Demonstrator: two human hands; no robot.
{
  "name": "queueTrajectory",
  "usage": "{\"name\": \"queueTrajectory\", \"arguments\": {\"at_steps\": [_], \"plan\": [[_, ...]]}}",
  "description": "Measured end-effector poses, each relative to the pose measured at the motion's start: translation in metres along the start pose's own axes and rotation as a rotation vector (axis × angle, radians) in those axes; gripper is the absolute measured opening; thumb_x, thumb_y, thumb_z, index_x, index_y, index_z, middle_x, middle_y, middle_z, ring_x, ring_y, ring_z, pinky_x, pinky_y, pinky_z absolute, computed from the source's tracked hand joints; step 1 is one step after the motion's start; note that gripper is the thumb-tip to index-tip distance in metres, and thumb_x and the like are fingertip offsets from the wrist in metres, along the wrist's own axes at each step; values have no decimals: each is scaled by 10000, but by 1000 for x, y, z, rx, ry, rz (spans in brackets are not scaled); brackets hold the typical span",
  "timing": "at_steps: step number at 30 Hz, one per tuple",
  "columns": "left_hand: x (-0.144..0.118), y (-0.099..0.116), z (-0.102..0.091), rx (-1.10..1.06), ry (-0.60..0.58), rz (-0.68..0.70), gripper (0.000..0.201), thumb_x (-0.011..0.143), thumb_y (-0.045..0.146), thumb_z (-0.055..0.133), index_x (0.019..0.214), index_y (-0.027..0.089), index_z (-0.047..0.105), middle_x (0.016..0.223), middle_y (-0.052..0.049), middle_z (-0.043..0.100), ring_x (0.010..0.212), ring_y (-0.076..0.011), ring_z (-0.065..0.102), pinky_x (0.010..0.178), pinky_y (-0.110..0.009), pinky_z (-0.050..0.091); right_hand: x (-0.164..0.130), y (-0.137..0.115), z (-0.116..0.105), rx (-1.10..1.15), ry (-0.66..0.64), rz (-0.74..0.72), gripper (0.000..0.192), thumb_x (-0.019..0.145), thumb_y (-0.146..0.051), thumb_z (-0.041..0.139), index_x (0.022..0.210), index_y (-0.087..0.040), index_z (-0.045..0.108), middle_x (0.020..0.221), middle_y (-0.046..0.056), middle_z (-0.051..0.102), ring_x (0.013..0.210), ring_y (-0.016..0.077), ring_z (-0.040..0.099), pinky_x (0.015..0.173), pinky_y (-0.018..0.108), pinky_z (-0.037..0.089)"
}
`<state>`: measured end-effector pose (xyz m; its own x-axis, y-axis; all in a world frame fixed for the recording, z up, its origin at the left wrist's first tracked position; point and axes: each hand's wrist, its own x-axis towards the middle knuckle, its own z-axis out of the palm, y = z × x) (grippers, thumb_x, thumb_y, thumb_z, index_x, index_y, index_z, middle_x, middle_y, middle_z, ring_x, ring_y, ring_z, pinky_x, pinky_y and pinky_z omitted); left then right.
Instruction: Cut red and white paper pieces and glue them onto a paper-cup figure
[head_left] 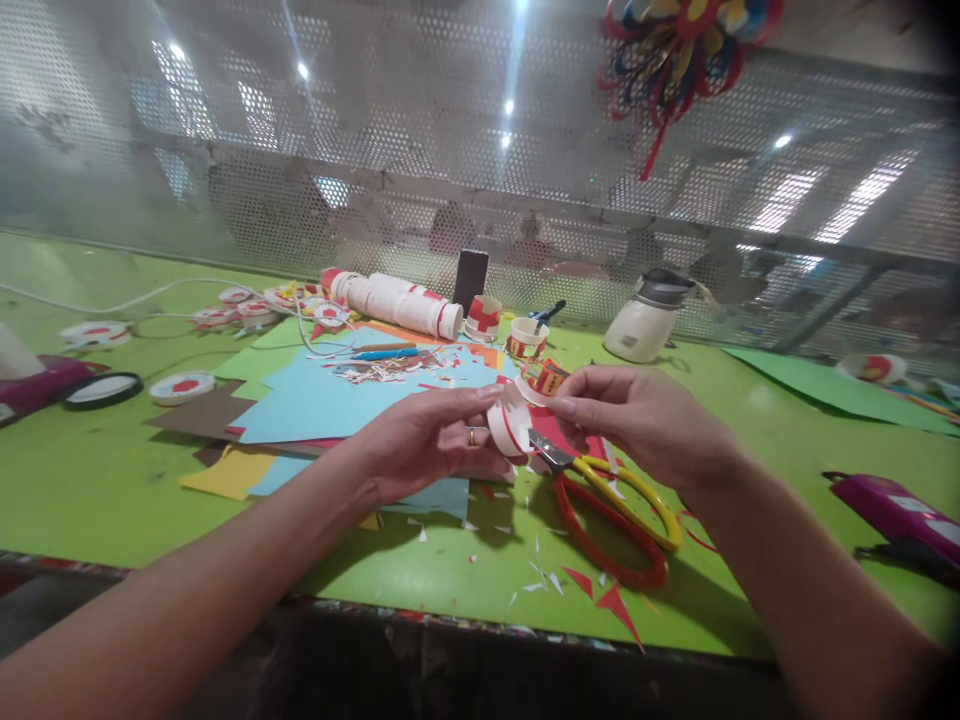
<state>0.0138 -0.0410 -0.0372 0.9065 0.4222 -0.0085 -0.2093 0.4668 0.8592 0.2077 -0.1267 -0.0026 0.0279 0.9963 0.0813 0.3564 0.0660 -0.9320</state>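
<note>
My left hand (pixel 435 440) is closed around a white paper cup piece (pixel 509 424) with a red band, its fingers and thumb on the rim. Just to the right, my right hand (pixel 634 415) pinches a cut paper cup strip (pixel 549 380), white with red and yellow print. The two pieces are close together; I cannot tell whether they are joined. Below my right hand lie scissors (pixel 615 515) with one yellow and one red handle loop, their blade tips hidden behind the cup piece. Red paper (pixel 551 428) shows under the hands.
Coloured paper sheets (pixel 300 400) carry a blue pen-like tool (pixel 385 353) and scraps. Behind them lie stacked paper cups (pixel 397 303), a phone (pixel 471 278) and a white jug (pixel 646 320). Purple tools (pixel 896 515) sit at both sides. Paper scraps (pixel 540 575) litter the front edge.
</note>
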Motion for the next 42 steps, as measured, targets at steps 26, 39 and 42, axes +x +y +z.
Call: {"name": "queueTrajectory", "arguments": {"at_steps": [26, 39, 42], "plan": [[4, -7, -2, 39, -8, 7, 258, 834, 277, 539, 992, 102, 643, 941, -102, 635, 865, -199, 603, 898, -468, 449, 1, -5, 11, -154, -48, 60, 197, 747, -248, 607, 584, -167, 532, 502, -25, 549, 477, 77, 497, 499, 228, 405], [4, -8, -3, 29, -1, 11, 236, 827, 267, 546, 965, 105, 648, 931, -111, 642, 870, -210, 608, 896, -466, 454, 1, 3, 11, -276, 10, -62, 159, 756, -254, 601, 626, -177, 550, 516, -26, 557, 455, 87, 510, 445, 223, 394], [4, -8, -3, 27, -5, 17, 233, 826, 265, 547, 962, 105, 647, 923, -108, 639, 866, -205, 604, 894, -465, 455, 1, 2, 12, -322, 23, -87, 159, 759, -256, 595, 626, -176, 556, 513, -23, 559, 453, 82, 490, 441, 220, 382]]}}
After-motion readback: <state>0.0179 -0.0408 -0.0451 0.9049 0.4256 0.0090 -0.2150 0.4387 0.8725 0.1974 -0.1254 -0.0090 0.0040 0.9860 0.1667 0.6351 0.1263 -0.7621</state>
